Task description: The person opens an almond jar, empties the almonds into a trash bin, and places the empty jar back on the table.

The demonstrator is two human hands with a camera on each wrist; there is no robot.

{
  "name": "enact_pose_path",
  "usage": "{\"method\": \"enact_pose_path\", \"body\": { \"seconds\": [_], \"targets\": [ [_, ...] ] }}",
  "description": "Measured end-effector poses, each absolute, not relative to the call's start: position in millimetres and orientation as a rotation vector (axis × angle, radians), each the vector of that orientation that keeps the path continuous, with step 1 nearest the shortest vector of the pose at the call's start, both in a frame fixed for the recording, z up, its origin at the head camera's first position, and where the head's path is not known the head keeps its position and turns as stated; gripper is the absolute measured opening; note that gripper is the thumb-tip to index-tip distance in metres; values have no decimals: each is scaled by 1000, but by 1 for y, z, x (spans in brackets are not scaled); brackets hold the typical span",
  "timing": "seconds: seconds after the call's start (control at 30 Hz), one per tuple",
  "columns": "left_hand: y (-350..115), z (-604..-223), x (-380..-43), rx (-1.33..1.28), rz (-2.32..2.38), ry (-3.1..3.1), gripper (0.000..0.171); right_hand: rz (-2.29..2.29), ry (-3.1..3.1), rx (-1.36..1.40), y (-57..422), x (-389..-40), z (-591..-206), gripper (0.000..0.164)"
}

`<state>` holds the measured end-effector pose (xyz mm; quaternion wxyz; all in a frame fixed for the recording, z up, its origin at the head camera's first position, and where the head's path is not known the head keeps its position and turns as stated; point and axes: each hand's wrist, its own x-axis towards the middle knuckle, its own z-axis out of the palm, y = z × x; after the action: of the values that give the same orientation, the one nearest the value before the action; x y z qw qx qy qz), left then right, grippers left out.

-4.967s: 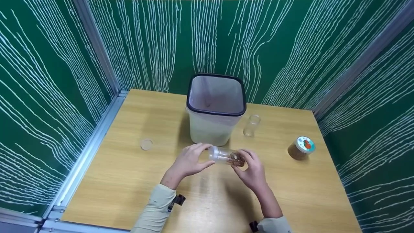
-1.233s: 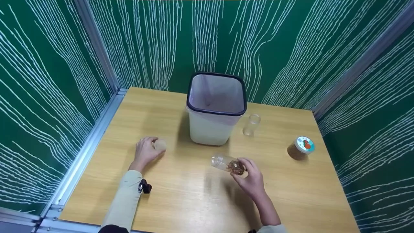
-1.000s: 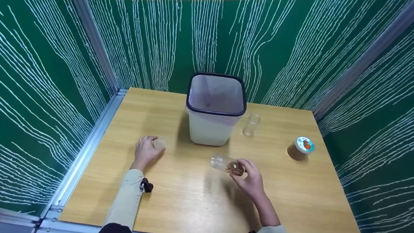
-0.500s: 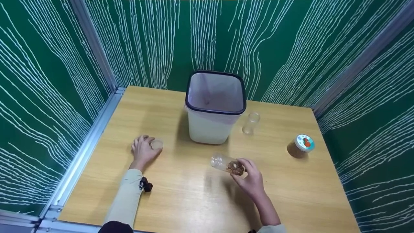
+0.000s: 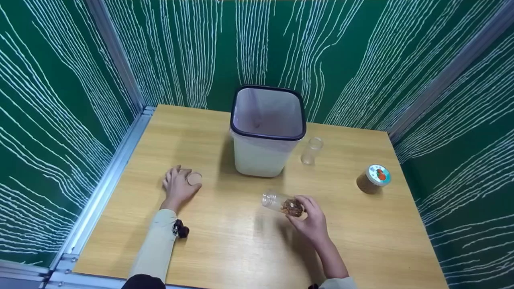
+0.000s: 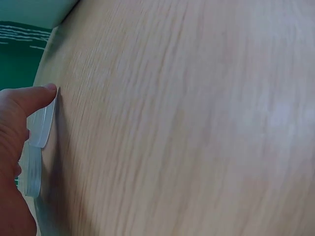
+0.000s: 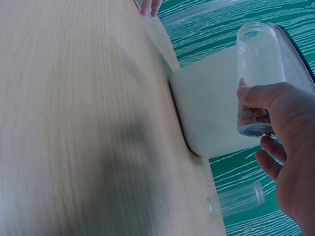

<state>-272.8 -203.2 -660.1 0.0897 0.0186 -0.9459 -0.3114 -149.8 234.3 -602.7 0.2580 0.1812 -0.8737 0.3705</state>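
Clear cylindrical plastic jar with an uncapped threaded mouth (image 5: 274,201) is held above the table, in front of the bin. We've got it close to horizontal, mouth to the left, brown nut-like pieces (image 5: 292,207) piled at the base end. Right hand (image 5: 315,220) grips it near the base. Left hand (image 5: 178,186) has thumb and forefinger round the rim of a pale translucent round lid (image 5: 194,179), low at the tabletop. Left wrist view gives us a second translucent round lid (image 6: 33,169) just beside it; can't tell if they touch.

Surface: light yellow-brown wood-grain table (image 5: 217,257), some glare near the front, soft shadows. On it we see a whitish square-sided bin with a black rim (image 5: 261,156), an upright clear cylindrical jar (image 5: 311,151) just right of that, and a brown-filled jar with a teal-and-white lid (image 5: 373,179) farther right.

Room: dark green walls with wavy white lines (image 5: 225,72) on three sides, grey metal corner posts (image 5: 116,52), silvery metal rail (image 5: 105,192) along the table's left edge.
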Motion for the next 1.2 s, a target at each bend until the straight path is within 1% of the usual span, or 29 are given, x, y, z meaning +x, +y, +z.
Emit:
{"method": "enact_pose_path", "body": {
  "seconds": [0.13, 0.3, 0.5, 0.67, 0.9, 1.2],
  "targets": [
    [-200, -657, -268, 79, -952, -2800, 66, 989, -2363, 486, 234, -150, -603, 65],
    [-192, -652, -259, 73, -1005, -2773, 56, 1004, -2372, 468, 235, -149, -602, 65],
    [-181, -644, -250, -47, -1049, -2683, 42, 1030, -2363, 463, 235, -149, -601, 63],
    [-173, -632, -250, -163, -1131, -2635, 40, 1035, -2345, 454, 237, -149, -599, 63],
    [-164, -598, -261, -237, -1338, -2640, 45, 1071, -2335, 413, 241, -152, -588, 59],
    [-144, -539, -293, -334, -1594, -2469, 41, 1014, -2277, 428, 259, -162, -572, 61]
  ]
}}
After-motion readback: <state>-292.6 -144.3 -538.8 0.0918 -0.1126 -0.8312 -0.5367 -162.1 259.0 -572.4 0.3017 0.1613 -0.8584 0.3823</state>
